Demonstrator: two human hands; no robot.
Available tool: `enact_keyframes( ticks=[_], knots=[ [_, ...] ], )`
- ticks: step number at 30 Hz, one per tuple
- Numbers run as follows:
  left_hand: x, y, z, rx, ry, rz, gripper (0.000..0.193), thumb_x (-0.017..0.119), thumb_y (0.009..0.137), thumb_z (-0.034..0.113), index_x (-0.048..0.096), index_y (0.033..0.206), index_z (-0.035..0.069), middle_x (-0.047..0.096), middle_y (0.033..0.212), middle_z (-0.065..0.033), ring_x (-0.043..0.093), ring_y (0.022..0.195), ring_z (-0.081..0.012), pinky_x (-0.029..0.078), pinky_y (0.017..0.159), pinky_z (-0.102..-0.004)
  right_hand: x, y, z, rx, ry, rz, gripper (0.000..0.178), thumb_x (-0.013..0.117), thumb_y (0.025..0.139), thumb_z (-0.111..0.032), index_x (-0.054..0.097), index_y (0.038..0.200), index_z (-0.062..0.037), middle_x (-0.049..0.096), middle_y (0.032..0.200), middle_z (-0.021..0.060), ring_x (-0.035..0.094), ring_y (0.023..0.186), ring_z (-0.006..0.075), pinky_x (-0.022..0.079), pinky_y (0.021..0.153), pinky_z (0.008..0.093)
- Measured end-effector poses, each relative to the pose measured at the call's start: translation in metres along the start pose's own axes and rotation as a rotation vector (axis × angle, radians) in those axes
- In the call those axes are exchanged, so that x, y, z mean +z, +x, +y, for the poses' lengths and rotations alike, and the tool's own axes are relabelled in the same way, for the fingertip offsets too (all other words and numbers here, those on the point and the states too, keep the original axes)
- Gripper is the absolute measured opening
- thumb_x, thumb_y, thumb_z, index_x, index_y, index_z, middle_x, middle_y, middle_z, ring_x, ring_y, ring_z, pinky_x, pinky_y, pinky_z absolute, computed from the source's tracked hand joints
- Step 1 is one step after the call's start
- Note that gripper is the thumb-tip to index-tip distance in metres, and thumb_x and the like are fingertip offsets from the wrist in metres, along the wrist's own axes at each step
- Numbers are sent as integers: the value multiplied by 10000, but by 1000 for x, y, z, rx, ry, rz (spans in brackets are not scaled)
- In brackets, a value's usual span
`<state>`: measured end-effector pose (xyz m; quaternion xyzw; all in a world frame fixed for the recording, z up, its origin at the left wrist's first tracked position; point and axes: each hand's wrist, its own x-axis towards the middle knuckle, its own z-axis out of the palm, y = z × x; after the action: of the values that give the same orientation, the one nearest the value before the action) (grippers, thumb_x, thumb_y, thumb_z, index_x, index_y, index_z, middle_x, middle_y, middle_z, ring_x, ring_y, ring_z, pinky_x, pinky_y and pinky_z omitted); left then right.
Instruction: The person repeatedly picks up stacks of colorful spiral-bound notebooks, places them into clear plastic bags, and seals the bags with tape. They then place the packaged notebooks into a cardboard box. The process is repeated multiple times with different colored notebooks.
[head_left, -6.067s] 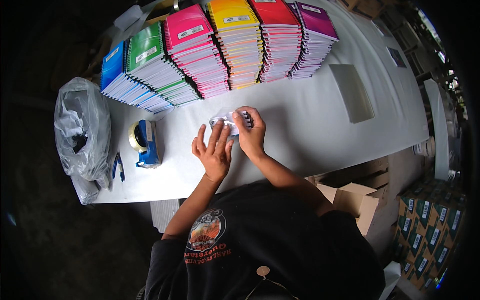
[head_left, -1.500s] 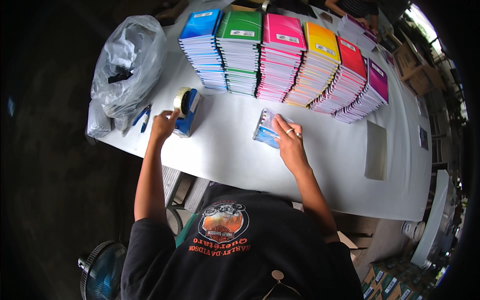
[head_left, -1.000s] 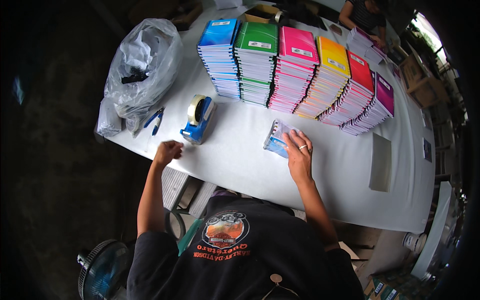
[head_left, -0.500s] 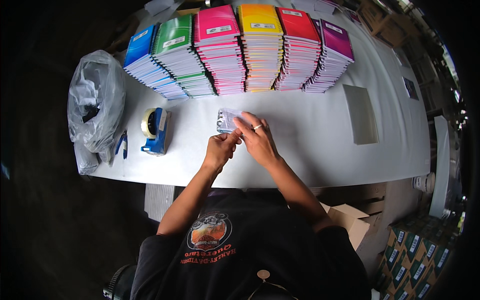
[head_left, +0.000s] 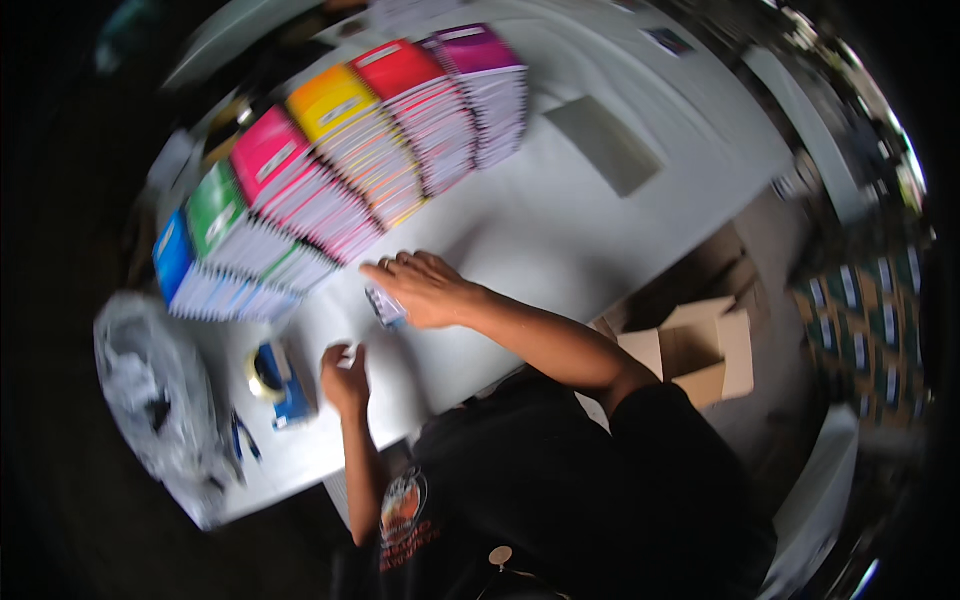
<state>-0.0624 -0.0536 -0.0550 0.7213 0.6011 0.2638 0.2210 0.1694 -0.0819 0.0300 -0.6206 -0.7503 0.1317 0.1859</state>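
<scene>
My right hand [head_left: 425, 288] is over the white table [head_left: 480, 350], its fingers wrapped round a small clear-wrapped pack [head_left: 384, 306]. Only the pack's near end shows; the hand covers the rest, and motion blurs it. Nearer to me and to the left, my left hand [head_left: 345, 375] is off the pack, its thumb and fingers curved with a gap between them and nothing visible in it. A blue tape dispenser [head_left: 290, 397] with a roll of clear tape stands left of that hand. Blue-handled pliers [head_left: 243, 437] lie further left.
Behind my hands stand tall stacks of spiral notebooks [head_left: 350, 150] in several colours. A crumpled clear plastic bag [head_left: 160, 390] is at the left edge. A flat grey sheet [head_left: 605, 145] lies at the far right. An open cardboard box [head_left: 690, 350] stands below the table's right edge.
The view has swung round to the right, so the table appears tilted. My left hand has come off the pack and moved apart; my right hand now covers most of the pack.
</scene>
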Motion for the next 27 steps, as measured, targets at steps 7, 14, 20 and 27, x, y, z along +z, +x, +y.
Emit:
enact_keyframes(
  ticks=[7, 14, 20, 27],
  knots=[
    [-23, -27, -3, 107, 40, -69, 182, 667, 786, 127, 614, 913, 8, 580, 880, -127, 549, 773, -284, 451, 694, -385, -29, -175, 58, 440, -148, 337, 501, 592, 667, 15, 500, 1150, -82, 479, 1204, 106, 481, 1094, 303, 375, 953, 401],
    [59, -46, 94, 514, -187, -412, 279, 654, 812, 119, 570, 1070, 52, 533, 997, -122, 529, 886, -244, 436, 690, -351, 8, -309, 103, 795, -494, 684, 324, 558, 734, -43, 536, 1056, -67, 534, 1108, 97, 500, 1075, 296, 395, 937, 423],
    [172, -24, 242, 891, -263, -635, 384, 678, 778, 103, 531, 1124, 24, 550, 1010, -134, 521, 913, -261, 422, 718, -364, 26, -337, 196, 977, -100, 1041, 202, 500, 913, -217, 560, 1079, -118, 554, 1091, 65, 477, 1114, 256, 377, 945, 367],
    [362, 13, 399, 1186, 176, -590, 759, 643, 795, 419, 317, 1333, -8, 347, 1299, -273, 327, 1221, -411, 302, 1005, -490, -47, -355, 284, 930, -692, 933, 291, 531, 794, -149, 533, 1084, -145, 522, 1117, 74, 491, 1103, 233, 399, 921, 401]
  ],
)
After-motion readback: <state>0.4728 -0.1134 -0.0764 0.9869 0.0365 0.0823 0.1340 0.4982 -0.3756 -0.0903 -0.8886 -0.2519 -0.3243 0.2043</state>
